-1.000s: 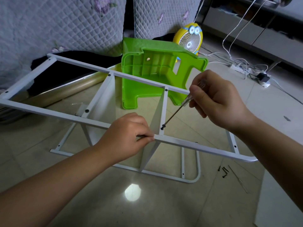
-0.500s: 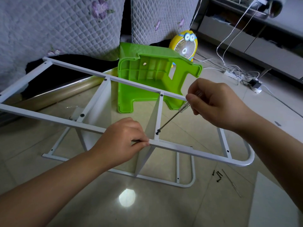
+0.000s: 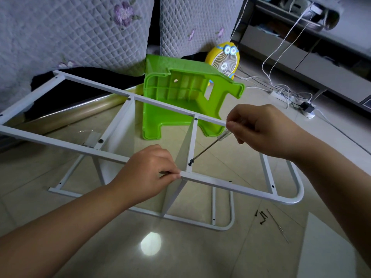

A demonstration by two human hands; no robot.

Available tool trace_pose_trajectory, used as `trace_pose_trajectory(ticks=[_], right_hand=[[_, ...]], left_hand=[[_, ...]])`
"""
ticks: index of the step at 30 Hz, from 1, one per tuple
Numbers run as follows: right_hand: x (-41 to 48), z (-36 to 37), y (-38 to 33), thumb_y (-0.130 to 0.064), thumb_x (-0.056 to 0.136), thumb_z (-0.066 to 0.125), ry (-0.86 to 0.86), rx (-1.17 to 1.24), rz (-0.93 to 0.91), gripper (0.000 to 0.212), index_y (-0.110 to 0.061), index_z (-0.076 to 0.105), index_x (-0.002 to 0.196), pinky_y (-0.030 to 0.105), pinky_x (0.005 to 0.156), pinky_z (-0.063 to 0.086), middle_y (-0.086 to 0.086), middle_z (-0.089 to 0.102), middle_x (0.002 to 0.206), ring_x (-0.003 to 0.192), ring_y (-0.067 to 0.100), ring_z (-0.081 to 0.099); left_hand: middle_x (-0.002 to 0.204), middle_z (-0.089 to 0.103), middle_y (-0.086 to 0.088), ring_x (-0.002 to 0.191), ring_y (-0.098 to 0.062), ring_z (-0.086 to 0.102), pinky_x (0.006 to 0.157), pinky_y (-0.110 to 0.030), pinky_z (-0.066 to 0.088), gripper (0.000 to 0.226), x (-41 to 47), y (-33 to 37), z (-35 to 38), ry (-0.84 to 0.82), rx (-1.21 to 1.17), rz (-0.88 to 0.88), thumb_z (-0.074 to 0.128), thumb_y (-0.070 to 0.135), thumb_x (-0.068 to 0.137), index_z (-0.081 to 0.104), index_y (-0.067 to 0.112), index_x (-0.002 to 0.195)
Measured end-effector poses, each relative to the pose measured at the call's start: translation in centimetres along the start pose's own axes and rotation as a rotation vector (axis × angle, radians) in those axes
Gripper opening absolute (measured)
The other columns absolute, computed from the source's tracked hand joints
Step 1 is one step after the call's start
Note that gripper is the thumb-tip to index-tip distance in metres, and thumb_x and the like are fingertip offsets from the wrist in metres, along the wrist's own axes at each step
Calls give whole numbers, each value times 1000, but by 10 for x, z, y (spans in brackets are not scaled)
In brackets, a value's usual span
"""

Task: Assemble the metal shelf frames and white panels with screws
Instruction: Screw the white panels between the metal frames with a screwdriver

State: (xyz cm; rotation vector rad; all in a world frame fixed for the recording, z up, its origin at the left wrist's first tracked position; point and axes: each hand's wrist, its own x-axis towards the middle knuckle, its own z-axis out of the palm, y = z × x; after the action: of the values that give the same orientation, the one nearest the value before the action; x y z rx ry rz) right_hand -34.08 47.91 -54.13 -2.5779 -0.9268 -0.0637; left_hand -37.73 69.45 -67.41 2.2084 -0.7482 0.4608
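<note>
A white metal shelf frame (image 3: 236, 187) lies on its side on the tiled floor, its upper frame raised above a lower frame (image 3: 192, 219). White panels (image 3: 118, 137) stand between the two. My left hand (image 3: 148, 175) grips the near rail of the upper frame. My right hand (image 3: 259, 129) holds a screwdriver (image 3: 208, 147) with a clear handle. Its tip sits on a black screw (image 3: 190, 163) at the near end of a panel (image 3: 183, 153). A few loose black screws (image 3: 261, 216) lie on the floor to the right.
A green plastic stool (image 3: 180, 101) lies tipped behind the frame. A yellow fan (image 3: 224, 61) stands beyond it, against quilted grey cushions (image 3: 70, 31). White cables and a power strip (image 3: 281, 95) trail at the far right. A thin metal rod (image 3: 278, 225) lies by the screws.
The view has shifted a little, so everything sits slightly lower and left in frame. Both hands keep their grips; the screwdriver tip stays on the screw.
</note>
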Motion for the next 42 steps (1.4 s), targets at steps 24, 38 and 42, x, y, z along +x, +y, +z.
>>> trace_pose_trajectory(ticks=[24, 38, 42], right_hand=[[20, -15, -36, -25, 97, 34, -336, -547, -75, 28, -2, 45, 108, 28, 72, 28, 12, 44, 104, 96, 29, 47], [27, -18, -36, -35, 100, 27, -490, -563, 227, 49, -13, 34, 56, 26, 59, 20, 2, 34, 58, 64, 24, 36], [8, -16, -39, -29, 98, 36, -356, -447, 90, 23, -7, 42, 93, 29, 60, 20, 4, 40, 71, 71, 25, 36]], left_hand=[[60, 64, 7, 69, -7, 50, 50, -26, 47, 32, 9, -1, -9, -119, 33, 6, 52, 40, 72, 74, 17, 64], [60, 65, 7, 56, -5, 58, 46, -30, 49, 12, 16, 3, -18, -209, 82, 3, 66, 28, 65, 74, 20, 62], [65, 67, 6, 60, -11, 61, 52, -27, 48, 14, 15, 3, -23, -241, 79, -18, 64, 27, 67, 75, 18, 67]])
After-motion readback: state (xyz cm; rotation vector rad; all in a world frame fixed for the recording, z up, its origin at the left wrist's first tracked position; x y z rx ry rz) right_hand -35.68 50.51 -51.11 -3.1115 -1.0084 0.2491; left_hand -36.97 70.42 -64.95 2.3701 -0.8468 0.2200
